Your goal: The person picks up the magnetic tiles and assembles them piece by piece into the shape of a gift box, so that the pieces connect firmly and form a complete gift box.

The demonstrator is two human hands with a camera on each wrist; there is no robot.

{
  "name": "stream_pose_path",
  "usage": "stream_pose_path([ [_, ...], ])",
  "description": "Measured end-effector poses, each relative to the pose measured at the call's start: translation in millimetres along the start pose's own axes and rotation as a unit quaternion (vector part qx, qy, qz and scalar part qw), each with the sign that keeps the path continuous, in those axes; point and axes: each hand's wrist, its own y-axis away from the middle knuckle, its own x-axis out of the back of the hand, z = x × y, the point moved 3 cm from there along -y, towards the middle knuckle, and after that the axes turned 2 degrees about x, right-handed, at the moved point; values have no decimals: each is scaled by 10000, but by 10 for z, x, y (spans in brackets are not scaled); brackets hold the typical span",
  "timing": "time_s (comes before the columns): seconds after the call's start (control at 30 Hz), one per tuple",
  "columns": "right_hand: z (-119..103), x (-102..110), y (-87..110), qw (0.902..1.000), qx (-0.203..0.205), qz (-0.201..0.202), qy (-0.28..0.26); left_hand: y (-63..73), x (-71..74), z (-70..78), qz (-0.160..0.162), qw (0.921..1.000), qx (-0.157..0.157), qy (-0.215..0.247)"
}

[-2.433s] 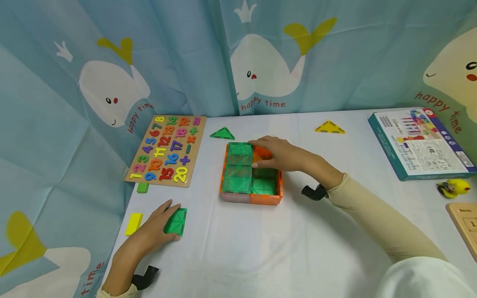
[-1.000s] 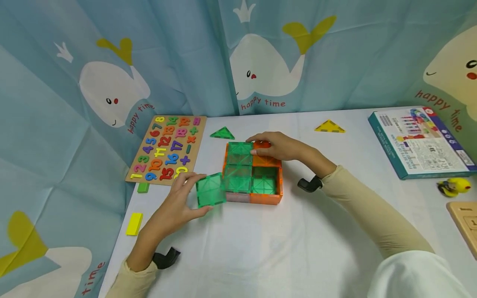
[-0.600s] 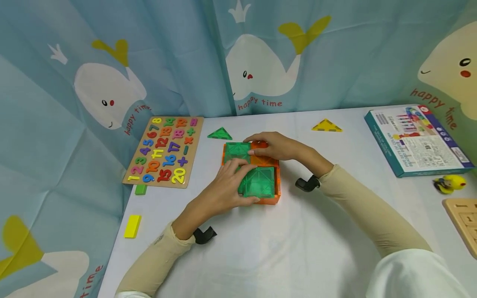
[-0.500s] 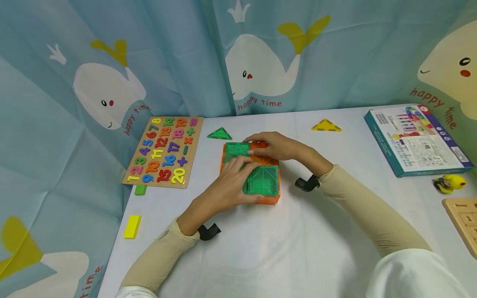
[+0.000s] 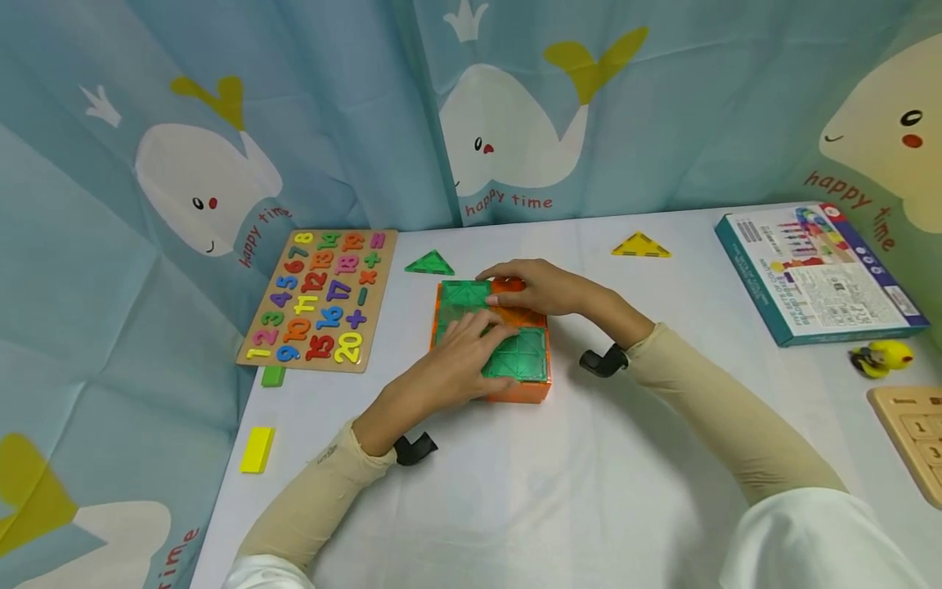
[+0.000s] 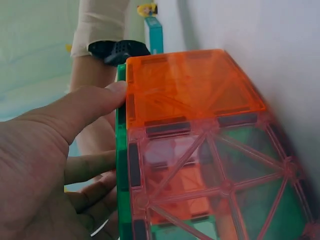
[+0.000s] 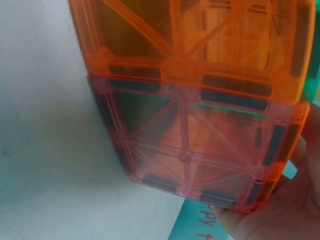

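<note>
A low box of magnetic tiles point(image 5: 518, 393) stands mid-table, with orange and pale pink translucent walls. Green square tiles point(image 5: 465, 293) cover its left top, and an orange square tile point(image 5: 524, 316) lies at the back right. My left hand point(image 5: 458, 360) holds a green square tile point(image 5: 526, 352) by its edges over the front right quarter; it lies flat on the walls. In the left wrist view, the thumb point(image 6: 107, 97) presses that tile's green edge. My right hand point(image 5: 548, 288) grips the box's back, thumb on top; some fingertips are hidden.
Behind the box lie a green triangle tile point(image 5: 430, 263) and a yellow triangle tile point(image 5: 641, 245). A number board point(image 5: 316, 298), green block point(image 5: 273, 376) and yellow block point(image 5: 257, 450) lie left. A cardboard box point(image 5: 820, 274), toy duck point(image 5: 881, 358) and wooden board point(image 5: 912, 433) lie right.
My left hand has carried the green square tile from the table's left onto the box's front right top. The orange tile now lies flat at the back right. My right hand stays at the back.
</note>
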Motion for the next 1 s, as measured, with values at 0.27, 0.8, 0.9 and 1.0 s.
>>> stream_pose_path([
  [0.27,18,-1,-8,10000,-22,-10,-1,50,-6,-57,276,9991,-279,-140],
  [0.8,37,-12,16,9999,-10,135,17,106,-10,-134,400,9987,-318,-2],
  [0.9,41,-21,14,9999,-14,135,-14,125,33,-183,294,9993,-168,166],
  [1.0,46,-37,9,9999,-21,120,-34,132,123,-295,197,9986,61,488],
])
